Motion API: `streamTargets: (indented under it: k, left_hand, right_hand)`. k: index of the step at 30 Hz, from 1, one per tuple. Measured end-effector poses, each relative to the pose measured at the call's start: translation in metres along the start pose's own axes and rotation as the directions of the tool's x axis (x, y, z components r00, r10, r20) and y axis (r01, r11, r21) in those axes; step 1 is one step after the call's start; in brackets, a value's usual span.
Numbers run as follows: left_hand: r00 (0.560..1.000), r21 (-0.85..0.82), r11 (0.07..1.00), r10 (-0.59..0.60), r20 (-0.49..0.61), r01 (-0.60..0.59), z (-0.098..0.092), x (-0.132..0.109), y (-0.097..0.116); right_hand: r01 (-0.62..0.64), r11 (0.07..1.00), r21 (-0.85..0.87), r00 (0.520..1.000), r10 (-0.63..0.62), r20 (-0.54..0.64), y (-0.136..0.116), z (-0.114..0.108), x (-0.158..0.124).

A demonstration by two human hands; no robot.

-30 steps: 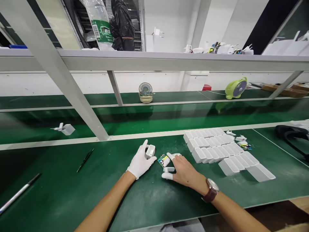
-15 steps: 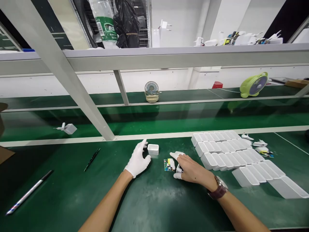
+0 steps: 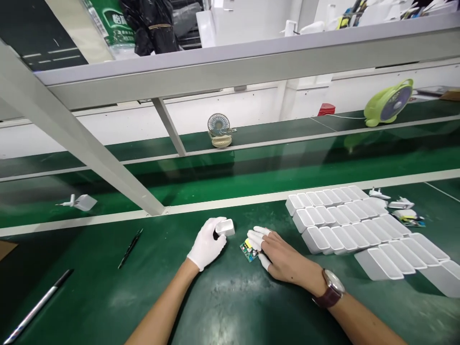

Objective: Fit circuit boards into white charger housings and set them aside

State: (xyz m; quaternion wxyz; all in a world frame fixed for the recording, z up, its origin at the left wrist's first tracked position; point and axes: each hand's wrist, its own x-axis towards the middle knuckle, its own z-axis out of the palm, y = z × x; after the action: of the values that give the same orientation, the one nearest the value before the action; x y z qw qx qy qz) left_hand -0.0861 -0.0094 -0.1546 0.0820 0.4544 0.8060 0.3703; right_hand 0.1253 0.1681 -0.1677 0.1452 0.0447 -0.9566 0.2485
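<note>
My left hand [image 3: 207, 244] wears a white glove and curls round a small white plastic housing [image 3: 226, 226] on the green mat. My right hand [image 3: 278, 254], bare with white finger cots and a wristwatch, lies over a small green circuit board [image 3: 247, 248] just right of the housing; its fingertips pinch the board's edge. The two hands are a short gap apart.
Rows of several empty white housings [image 3: 352, 227] lie to the right, with loose plug parts [image 3: 400, 206] behind them. A black tweezer [image 3: 130, 247] and a pen [image 3: 38, 305] lie left. A white charger [image 3: 82, 202] sits on the conveyor belt. Small fans [image 3: 219, 129] stand beyond a slanted frame post [image 3: 89, 153].
My left hand let the housing go half a second ago and has closed on it again. My right hand has stayed on the circuit board, which has turned slightly. The view tilted.
</note>
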Motion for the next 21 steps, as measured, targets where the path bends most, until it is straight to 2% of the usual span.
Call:
streamTargets:
  k: [2, 3, 6, 8, 11, 13, 15, 18, 21]
  left_hand:
    - [0.997, -0.060, 0.997, -0.034, 0.069, 0.038, -0.009, 0.000, -0.005]
    - [0.996, -0.089, 0.994, -0.049, 0.070, 0.055, -0.012, -0.001, -0.007]
    - [1.000, -0.200, 0.980, -0.004, 0.008, 0.006, -0.018, -0.003, -0.015]
    - [1.000, -0.240, 0.971, 0.016, 0.010, -0.013, -0.017, -0.005, -0.015]
    - [0.995, -0.117, 0.988, -0.099, 0.004, 0.099, -0.007, -0.006, -0.006]
    - [0.980, 0.013, 0.981, -0.190, -0.065, 0.192, 0.003, -0.005, 0.004]
    - [0.965, 0.083, 0.967, -0.232, -0.121, 0.243, 0.012, -0.002, 0.011]
    - [0.969, 0.034, 0.976, -0.210, -0.128, 0.216, 0.015, -0.001, 0.018]
    - [0.987, -0.095, 0.986, -0.143, -0.076, 0.136, 0.008, -0.008, 0.023]
  right_hand:
    - [0.002, 1.000, 0.020, 1.000, -0.002, -0.001, 0.001, -0.001, 0.001]
    - [-0.003, 1.000, 0.028, 1.000, 0.003, -0.008, 0.001, -0.001, 0.001]
    - [-0.045, 0.998, 0.041, 0.998, 0.047, -0.039, 0.001, -0.003, 0.002]
    - [-0.058, 0.997, 0.043, 0.997, 0.061, -0.057, 0.001, -0.004, 0.003]
    - [-0.030, 0.999, 0.034, 0.997, 0.032, -0.069, 0.003, -0.001, 0.003]
    - [-0.010, 1.000, 0.019, 0.997, 0.012, -0.079, 0.005, 0.003, 0.003]
    - [-0.008, 1.000, 0.005, 0.995, 0.008, -0.101, 0.006, 0.006, 0.004]
    - [-0.020, 1.000, 0.012, 0.987, 0.022, -0.159, 0.003, 0.008, 0.006]
    - [-0.017, 0.999, 0.039, 0.973, 0.025, -0.228, -0.004, 0.003, 0.009]
